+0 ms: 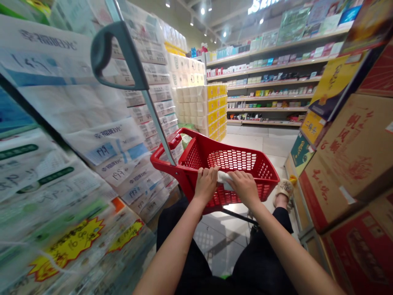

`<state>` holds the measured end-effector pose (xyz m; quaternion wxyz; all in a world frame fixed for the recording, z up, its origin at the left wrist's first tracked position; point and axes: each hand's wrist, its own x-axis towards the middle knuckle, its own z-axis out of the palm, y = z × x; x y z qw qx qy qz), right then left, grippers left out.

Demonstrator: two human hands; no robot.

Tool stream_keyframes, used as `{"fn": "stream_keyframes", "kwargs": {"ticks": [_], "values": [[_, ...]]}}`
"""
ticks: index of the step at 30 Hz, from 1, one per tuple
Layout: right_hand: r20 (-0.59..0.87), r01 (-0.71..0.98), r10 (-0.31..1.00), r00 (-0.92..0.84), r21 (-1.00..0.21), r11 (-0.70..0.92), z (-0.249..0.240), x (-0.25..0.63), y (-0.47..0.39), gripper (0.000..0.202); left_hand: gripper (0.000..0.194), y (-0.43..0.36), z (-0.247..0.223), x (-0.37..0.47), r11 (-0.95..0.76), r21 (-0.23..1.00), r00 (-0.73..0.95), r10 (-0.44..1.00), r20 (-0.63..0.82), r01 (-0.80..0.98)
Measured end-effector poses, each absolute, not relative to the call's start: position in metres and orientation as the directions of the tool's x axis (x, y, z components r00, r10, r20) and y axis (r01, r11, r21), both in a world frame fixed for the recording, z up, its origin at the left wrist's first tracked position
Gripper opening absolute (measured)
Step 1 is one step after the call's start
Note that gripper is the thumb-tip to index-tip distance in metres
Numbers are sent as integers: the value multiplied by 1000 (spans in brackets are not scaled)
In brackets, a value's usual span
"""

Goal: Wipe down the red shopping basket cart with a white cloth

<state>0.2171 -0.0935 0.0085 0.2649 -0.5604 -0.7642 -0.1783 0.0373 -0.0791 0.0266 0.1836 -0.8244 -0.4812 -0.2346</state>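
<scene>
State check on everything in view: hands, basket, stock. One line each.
Left hand: fingers curled over basket's near rim.
Right hand: at same rim, touching white piece.
White piece: crumpled, between the hands; material unclear.
Red basket: open-topped.
Pull handle: extended, ungripped.
White packs: wrapped, stacked.
Cardboard boxes: stacked.
Shelves: stocked.
Ceiling lights: on.

Bright ceiling spotlights (202, 10) glare overhead; both side edges look stretched and softly blurred.
</scene>
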Motion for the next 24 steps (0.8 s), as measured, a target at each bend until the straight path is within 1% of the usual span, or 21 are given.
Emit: {"fn": "stream_keyframes", "kwargs": {"ticks": [2, 5, 10, 13, 20, 24], "values": [[583, 933, 756, -298, 10, 359, 8, 236, -93, 37, 50, -77, 27, 31, -508, -79, 462, 694, 553, 858], [558, 921, 756, -343, 42, 387, 2, 273, -94, 40, 53, -75, 28, 22, -554, -79, 503, 675, 539, 829], [578, 936, 756, -308, 42, 350, -13, 335, -103, 41, 54, -73, 31, 19, -566, -58, 501, 673, 544, 823], [594, 946, 754, -281, 37, 323, -19, 354, -107, 41, 55, -73, 32, 21, -576, -41, 503, 674, 541, 816], [596, 960, 762, -254, 62, 272, -16, 344, -109, 39, 70, -75, 33, 26, -601, -15, 513, 669, 537, 799], [586, 950, 757, -290, 82, 301, -4, 314, -106, 37, 72, -75, 33, 26, -611, -9, 522, 668, 530, 792]]}}
